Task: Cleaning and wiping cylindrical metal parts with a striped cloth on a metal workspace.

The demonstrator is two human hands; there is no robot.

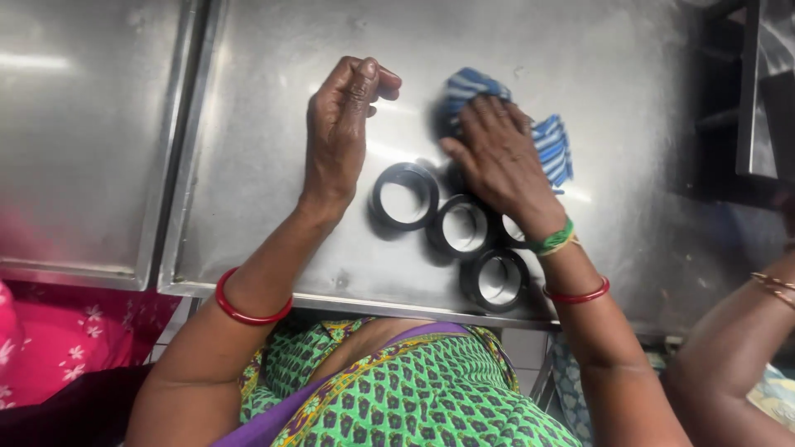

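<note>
My right hand (497, 157) lies flat on a blue and white striped cloth (553, 145), pressing it onto the steel table (273, 182). My left hand (344, 116) rests on the table left of the cloth with its fingers curled and nothing in it. Several black rings lie between and below my hands: one (404, 195) just right of my left wrist, one (461, 226) beside it, one (495, 280) near the table's front edge. Another ring (512, 233) is partly hidden under my right wrist.
A second steel surface (83, 124) adjoins on the left, with a seam between them. Another person's arm with bangles (745, 331) reaches in at the lower right. Pink flowered fabric (66, 331) sits at the lower left. Dark shelving (745, 99) stands at the right.
</note>
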